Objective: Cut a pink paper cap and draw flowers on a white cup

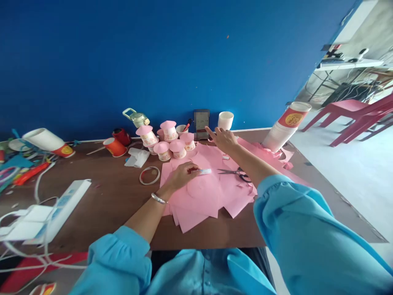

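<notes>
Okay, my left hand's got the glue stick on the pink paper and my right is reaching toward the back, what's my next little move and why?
Probably bring the right hand back to steady the pink paper. It hovers by the small device, while the left hand holds the glue stick alone.

Bright, even daylight enters from the right of the blue wall (153,61), washing out the pale floor (353,164) there. Shadows are soft and faint. Wide-angle distortion bends the edges; foreground sleeves look slightly blurred.
</notes>
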The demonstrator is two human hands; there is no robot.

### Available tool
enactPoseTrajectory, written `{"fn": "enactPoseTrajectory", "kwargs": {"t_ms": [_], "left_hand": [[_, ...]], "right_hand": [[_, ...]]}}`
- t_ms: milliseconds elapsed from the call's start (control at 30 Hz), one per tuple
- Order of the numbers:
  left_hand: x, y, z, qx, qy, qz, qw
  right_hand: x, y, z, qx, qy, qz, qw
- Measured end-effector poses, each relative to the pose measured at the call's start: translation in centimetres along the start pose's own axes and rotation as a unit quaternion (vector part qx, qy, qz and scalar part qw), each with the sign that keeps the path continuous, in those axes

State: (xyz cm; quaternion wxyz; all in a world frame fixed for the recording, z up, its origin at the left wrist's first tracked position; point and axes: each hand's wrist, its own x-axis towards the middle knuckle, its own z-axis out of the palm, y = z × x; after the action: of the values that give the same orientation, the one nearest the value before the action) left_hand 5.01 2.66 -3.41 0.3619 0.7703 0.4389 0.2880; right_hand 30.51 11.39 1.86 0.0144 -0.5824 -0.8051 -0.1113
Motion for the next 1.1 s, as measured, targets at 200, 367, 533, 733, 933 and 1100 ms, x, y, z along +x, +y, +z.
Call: {"fn": "enactPoseTrajectory", "kwargs": {"t_ms": [200, 367, 533, 733, 933, 1100], "left_hand": [[-0.4, 0.8, -0.6, -0.007, -0.023, -0.030, 0.999], [-0.4, 1.9, -0.8, -0.012, -0.027, -0.049, 0.998], [-0.2, 1.2, -0.6, -0.010, -0.022, -0.029, 0.999], [0.0, 0.3, -0.4, -0.037, -0.019, -0.017, 0.999], [0.4, -0.5, -0.3, -0.148, 0.028, -0.026, 0.988], [0.2, -0.6, -0.1, -0.194, 0.070, -0.012, 0.978]], "right_hand": [[3.5, -0.8, 1.4, -0.037, -0.013, -0.006, 0.999], [3.9, -0.9, 2.3, -0.033, -0.021, -0.004, 0.999], [3.7, -0.7, 2.7, -0.013, -0.016, -0.007, 1.000], [2.7, -0.9, 1.1, 0.051, 0.024, 0.019, 0.998], [-3.0, -2.8, -0.5, 0.164, 0.067, 0.028, 0.984], [-8.6, -5.2, 0.4, 0.464, -0.006, -0.031, 0.885]]}}
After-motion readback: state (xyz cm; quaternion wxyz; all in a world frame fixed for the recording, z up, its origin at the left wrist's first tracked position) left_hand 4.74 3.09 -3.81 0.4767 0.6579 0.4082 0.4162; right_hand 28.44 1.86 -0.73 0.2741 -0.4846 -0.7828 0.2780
